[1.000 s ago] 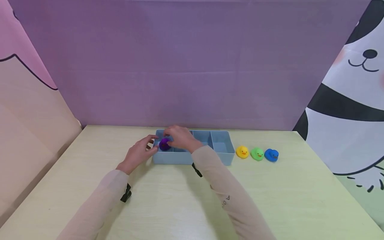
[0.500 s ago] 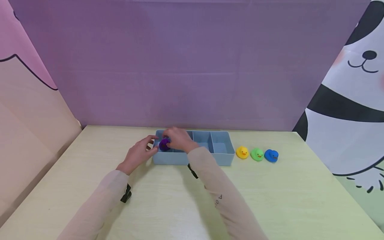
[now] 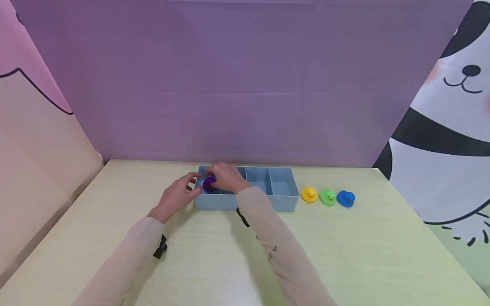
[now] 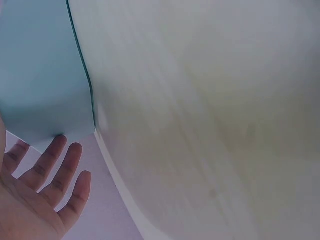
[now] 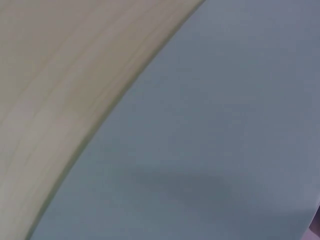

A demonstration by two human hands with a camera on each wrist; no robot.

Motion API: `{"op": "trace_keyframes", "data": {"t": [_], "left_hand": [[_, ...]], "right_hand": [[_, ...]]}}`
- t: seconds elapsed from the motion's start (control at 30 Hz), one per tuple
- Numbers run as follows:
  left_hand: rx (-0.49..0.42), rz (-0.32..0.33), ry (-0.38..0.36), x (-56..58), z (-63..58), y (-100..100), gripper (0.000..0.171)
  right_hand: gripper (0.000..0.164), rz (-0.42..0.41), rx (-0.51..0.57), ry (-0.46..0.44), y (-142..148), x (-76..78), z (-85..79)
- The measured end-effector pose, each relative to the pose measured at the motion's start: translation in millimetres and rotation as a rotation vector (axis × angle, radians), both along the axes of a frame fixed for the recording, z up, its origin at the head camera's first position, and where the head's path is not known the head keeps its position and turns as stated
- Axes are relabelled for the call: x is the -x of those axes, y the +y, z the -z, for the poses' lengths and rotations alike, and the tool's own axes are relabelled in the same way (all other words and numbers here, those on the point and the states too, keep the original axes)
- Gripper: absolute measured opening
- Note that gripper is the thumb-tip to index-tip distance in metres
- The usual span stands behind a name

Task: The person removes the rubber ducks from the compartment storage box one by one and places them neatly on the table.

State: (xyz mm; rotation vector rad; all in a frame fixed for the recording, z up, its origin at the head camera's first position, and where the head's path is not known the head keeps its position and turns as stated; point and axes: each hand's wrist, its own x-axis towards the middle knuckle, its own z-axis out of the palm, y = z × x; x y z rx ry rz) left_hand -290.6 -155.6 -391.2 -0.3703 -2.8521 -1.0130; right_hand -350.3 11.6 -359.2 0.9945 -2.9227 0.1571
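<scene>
A light blue divided box (image 3: 218,203) stands near the table's back edge. In its leftmost compartment sits a round purple toy duck (image 3: 209,185), partly hidden by my right hand (image 3: 227,177), which reaches in from the right and pinches it between thumb and fingers. My left hand (image 3: 177,195) is at the box's left end, thumb and fingers spread apart. In the left wrist view, its fairly straight fingers (image 4: 62,170) touch the box's end wall (image 4: 40,65). The right wrist view shows mostly the box wall (image 5: 200,125); hardly any of that hand appears there.
Right of the box, a yellow duck (image 3: 309,194), a green duck (image 3: 328,197) and a blue duck (image 3: 346,198) sit in a row on the pale wooden table (image 3: 383,246). A purple cloth backdrop (image 3: 245,85) hangs behind the table.
My right hand and forearm have shifted slightly left, and the purple duck has turned a little in its compartment. The left hand stays in place.
</scene>
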Motion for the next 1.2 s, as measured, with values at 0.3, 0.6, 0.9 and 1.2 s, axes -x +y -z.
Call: {"op": "trace_keyframes", "data": {"t": [0.3, 0.6, 0.9, 1.2], "left_hand": [[-0.003, 0.004, 0.001, 2.0, 1.1, 1.0, 0.044], [-0.01, 0.008, 0.002, 2.9, 1.5, 0.8, 0.044], [-0.017, 0.013, 0.003, 1.7, 0.5, 1.5, 0.044], [-0.022, 0.018, -0.008, 2.1, 0.9, 0.8, 0.044]], "right_hand": [[0.029, 0.02, -0.022, -0.015, -1.6, 3.8, 2.2], [0.028, 0.044, -0.015, -0.045, -2.3, 3.1, 1.1], [0.028, 0.052, 0.0, -0.077, -2.3, 3.1, 1.4], [0.029, 0.034, -0.011, -0.07, -3.6, 3.9, 2.5]]}}
